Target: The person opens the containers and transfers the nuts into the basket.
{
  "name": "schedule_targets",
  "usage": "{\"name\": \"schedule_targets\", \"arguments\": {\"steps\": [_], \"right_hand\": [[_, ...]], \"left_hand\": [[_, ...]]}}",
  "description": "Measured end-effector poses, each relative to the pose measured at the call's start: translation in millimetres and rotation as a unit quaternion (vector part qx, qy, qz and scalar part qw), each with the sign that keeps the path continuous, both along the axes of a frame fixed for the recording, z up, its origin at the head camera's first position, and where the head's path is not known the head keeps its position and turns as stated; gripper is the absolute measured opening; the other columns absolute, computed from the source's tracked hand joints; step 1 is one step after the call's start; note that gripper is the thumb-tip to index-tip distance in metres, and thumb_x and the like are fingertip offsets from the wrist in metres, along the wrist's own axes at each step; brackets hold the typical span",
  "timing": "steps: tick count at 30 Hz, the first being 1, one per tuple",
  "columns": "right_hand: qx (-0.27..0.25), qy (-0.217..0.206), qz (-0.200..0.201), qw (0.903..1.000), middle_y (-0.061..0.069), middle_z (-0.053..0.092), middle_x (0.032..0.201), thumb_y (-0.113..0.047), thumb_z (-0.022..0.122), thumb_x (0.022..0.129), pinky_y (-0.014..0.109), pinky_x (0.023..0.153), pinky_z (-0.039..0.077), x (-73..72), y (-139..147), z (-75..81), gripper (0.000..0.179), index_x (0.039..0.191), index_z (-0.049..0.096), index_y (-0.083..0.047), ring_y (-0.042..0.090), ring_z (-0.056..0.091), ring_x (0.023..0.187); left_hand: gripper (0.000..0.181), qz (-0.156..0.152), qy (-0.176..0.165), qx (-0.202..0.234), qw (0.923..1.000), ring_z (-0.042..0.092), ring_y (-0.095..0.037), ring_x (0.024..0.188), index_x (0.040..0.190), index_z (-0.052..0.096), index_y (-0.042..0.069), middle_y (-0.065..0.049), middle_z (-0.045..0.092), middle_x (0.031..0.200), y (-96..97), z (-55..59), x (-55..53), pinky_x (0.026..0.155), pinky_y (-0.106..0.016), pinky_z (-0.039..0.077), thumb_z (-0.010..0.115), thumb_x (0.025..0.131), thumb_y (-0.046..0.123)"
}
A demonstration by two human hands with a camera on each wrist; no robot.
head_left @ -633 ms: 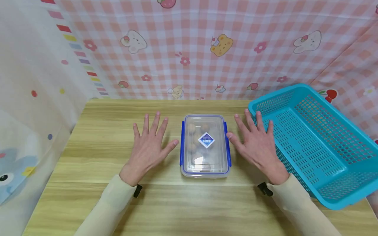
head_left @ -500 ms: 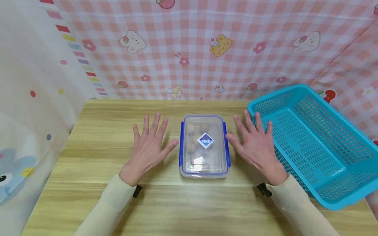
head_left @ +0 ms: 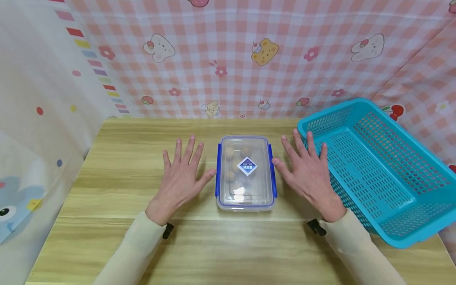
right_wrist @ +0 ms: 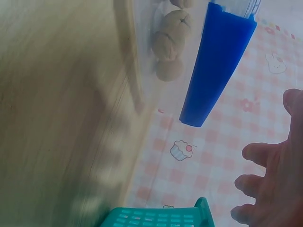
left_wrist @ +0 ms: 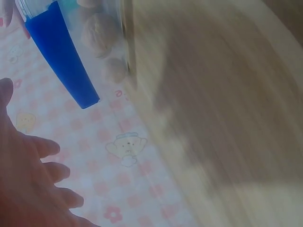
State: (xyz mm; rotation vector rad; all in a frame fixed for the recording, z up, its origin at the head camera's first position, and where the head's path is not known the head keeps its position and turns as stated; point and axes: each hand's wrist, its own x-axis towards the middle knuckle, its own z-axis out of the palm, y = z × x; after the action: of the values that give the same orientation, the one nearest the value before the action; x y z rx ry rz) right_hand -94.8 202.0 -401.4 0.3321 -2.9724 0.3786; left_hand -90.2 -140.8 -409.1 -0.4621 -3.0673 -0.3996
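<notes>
Slightly nearer the lidded box (head_left: 246, 178) than before, the left hand (head_left: 178, 182) spreads straight fingers. Likewise spread, the right hand's (head_left: 310, 176) fingers are near the box and blue basket (head_left: 350, 166).

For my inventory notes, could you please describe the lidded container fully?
The container is a clear, plastic-looking box: blue-edged lid on, blue latches along both long sides, diamond-shaped BXH label reading upside down. Round, brown, walnut-like items show inside. It sits upright on the wooden table, long sides running away from the viewer; nothing else outside visibly touches it.
</notes>
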Motion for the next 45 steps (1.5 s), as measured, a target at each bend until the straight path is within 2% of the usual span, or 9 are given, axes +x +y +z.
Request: {"name": "schedule_targets", "arguments": {"steps": [8, 14, 20, 27, 33, 40, 45], "right_hand": [[-0.020, 0.018, 0.012, 0.9996, 0.013, 0.012, 0.172, -0.065, 0.034, 0.105, 0.070, 0.122, -0.004, 7.3, -7, 1.4, 0.077, 0.163, 0.033, -0.015, 0.035, -0.007, 0.158], [-0.043, 0.031, 0.023, 0.9983, 0.015, 0.015, 0.171, -0.066, 0.033, 0.105, 0.069, 0.123, 0.000, 13.9, -14, 1.1, 0.078, 0.162, 0.036, -0.012, 0.041, 0.002, 0.158], [-0.064, 0.024, 0.031, 0.9972, 0.015, 0.016, 0.171, -0.064, 0.031, 0.106, 0.067, 0.125, 0.003, 19.3, -19, 0.0, 0.077, 0.162, 0.035, -0.011, 0.036, -0.001, 0.159], [-0.138, -0.012, 0.039, 0.9897, 0.012, 0.012, 0.172, -0.056, 0.035, 0.109, 0.059, 0.128, 0.008, 22.4, -20, -3.9, 0.071, 0.162, 0.032, -0.010, 0.035, 0.000, 0.159], [-0.195, -0.039, 0.039, 0.9793, 0.008, 0.014, 0.172, -0.048, 0.037, 0.111, 0.062, 0.125, 0.019, 21.7, -18, -9.5, 0.064, 0.163, 0.031, -0.012, 0.036, 0.012, 0.158], [-0.233, -0.086, 0.022, 0.9684, 0.007, 0.018, 0.172, -0.050, 0.034, 0.112, 0.059, 0.125, 0.021, 18.2, -16, -16.5, 0.064, 0.164, 0.030, -0.013, 0.037, 0.021, 0.156], [-0.263, -0.120, 0.018, 0.9570, 0.009, 0.020, 0.171, -0.049, 0.033, 0.112, 0.055, 0.127, 0.019, 15.6, -16, -20.7, 0.064, 0.165, 0.027, -0.013, 0.035, 0.021, 0.156]], "left_hand": [[0.090, 0.003, 0.002, 0.036, 0.9994, -0.006, -0.042, 0.157, 0.166, 0.021, 0.011, -0.009, -0.002, 0.173, 3.0, -0.4, 5.5, 0.120, -0.074, -0.003, 0.035, 0.101, 0.072], [0.091, 0.002, 0.004, 0.071, 0.9975, -0.001, -0.043, 0.157, 0.166, 0.019, 0.009, -0.011, 0.001, 0.173, 6.6, -0.1, 9.2, 0.120, -0.075, 0.003, 0.032, 0.102, 0.072], [0.092, 0.001, -0.001, 0.123, 0.9924, 0.003, -0.040, 0.158, 0.166, 0.018, 0.007, -0.012, 0.004, 0.173, 11.7, 0.8, 12.9, 0.123, -0.070, 0.011, 0.029, 0.102, 0.073], [0.085, -0.006, -0.036, 0.191, 0.9810, 0.006, -0.032, 0.159, 0.167, 0.015, 0.010, -0.010, 0.003, 0.173, 15.9, -2.3, 16.1, 0.126, -0.058, 0.018, 0.035, 0.105, 0.065], [0.085, -0.018, -0.064, 0.252, 0.9654, 0.010, -0.027, 0.159, 0.167, 0.013, 0.009, -0.008, 0.003, 0.173, 18.7, -8.6, 16.5, 0.128, -0.050, 0.017, 0.036, 0.106, 0.063], [0.080, -0.018, -0.093, 0.296, 0.9505, 0.015, -0.034, 0.158, 0.166, 0.014, 0.006, -0.010, 0.009, 0.173, 23.7, -17.2, 14.0, 0.128, -0.049, 0.015, 0.042, 0.108, 0.053], [0.076, -0.010, -0.119, 0.321, 0.9394, 0.021, -0.033, 0.156, 0.166, 0.014, 0.008, -0.011, 0.012, 0.172, 27.6, -19.1, 11.7, 0.127, -0.047, 0.018, 0.043, 0.109, 0.049]]}}
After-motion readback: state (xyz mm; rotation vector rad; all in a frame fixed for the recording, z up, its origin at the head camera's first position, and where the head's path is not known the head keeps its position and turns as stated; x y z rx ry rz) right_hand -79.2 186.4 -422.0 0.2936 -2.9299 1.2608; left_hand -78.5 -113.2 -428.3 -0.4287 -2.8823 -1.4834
